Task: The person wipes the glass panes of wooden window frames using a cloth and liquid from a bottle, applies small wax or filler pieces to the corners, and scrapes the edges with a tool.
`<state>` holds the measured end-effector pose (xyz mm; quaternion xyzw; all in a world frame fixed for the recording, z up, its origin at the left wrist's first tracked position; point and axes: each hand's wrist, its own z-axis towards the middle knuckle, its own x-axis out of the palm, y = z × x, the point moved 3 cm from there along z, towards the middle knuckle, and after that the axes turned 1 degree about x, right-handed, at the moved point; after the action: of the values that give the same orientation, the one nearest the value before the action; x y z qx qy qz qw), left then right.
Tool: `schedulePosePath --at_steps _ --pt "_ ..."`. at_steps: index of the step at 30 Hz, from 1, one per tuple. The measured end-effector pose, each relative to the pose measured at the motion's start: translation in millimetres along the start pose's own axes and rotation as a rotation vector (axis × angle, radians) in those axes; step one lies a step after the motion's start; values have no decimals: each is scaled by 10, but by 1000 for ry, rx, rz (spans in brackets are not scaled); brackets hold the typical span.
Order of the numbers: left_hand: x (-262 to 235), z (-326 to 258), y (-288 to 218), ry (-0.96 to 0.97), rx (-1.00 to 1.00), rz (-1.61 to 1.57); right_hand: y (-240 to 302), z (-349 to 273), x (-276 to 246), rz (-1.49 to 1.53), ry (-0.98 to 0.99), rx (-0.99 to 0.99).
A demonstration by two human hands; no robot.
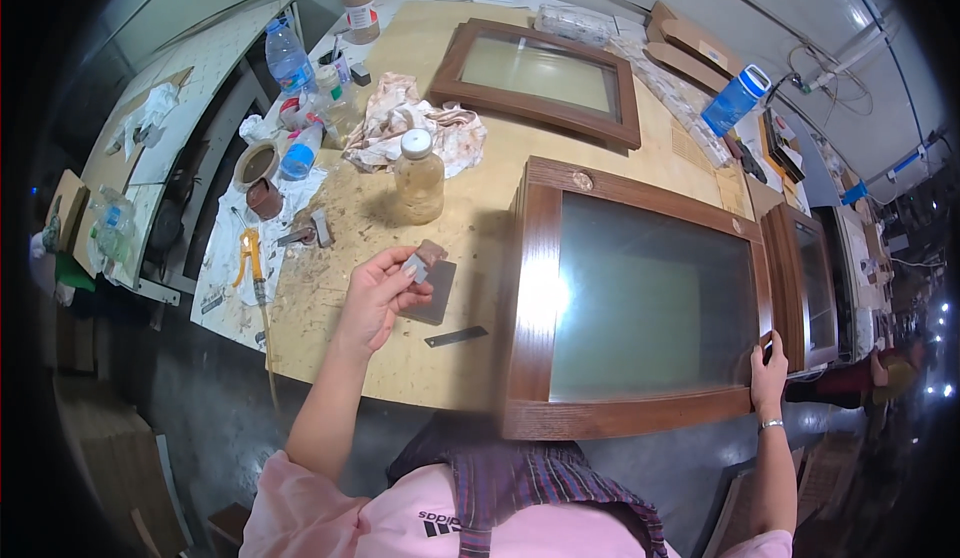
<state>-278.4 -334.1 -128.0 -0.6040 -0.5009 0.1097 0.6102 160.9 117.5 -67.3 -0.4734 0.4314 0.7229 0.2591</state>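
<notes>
My left hand (pixel 378 293) is closed on a small flat grey scraper-like piece (pixel 414 267), which has a reddish-brown smear (pixel 432 251) at its top. Under that hand lies a dark grey flat block (pixel 432 298), and a thin dark metal blade (pixel 456 337) rests just nearer to me. On the right, a brown wood-framed glass panel (pixel 528 358) tops a stack of similar frames. My right hand (pixel 768 373) grips the panel's right edge near its front corner, fingers bent around the wood. A round pale spot (pixel 581 181) marks the far rail.
Beyond my left hand stand a white-capped bottle (pixel 420 180) of yellowish liquid and a stained cloth (pixel 400 118). Bottles, cups and an orange air gun (pixel 250 258) crowd the left. Another framed panel (pixel 540 73) lies at the back; more frames (pixel 800 283) stand right.
</notes>
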Motion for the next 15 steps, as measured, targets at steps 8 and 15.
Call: schedulePosePath --at_steps 8,15 --pt "-96 -120 440 -50 -162 -80 198 -76 -72 -48 66 162" --pt "-73 -186 440 -89 -45 -271 -625 439 28 425 260 261"
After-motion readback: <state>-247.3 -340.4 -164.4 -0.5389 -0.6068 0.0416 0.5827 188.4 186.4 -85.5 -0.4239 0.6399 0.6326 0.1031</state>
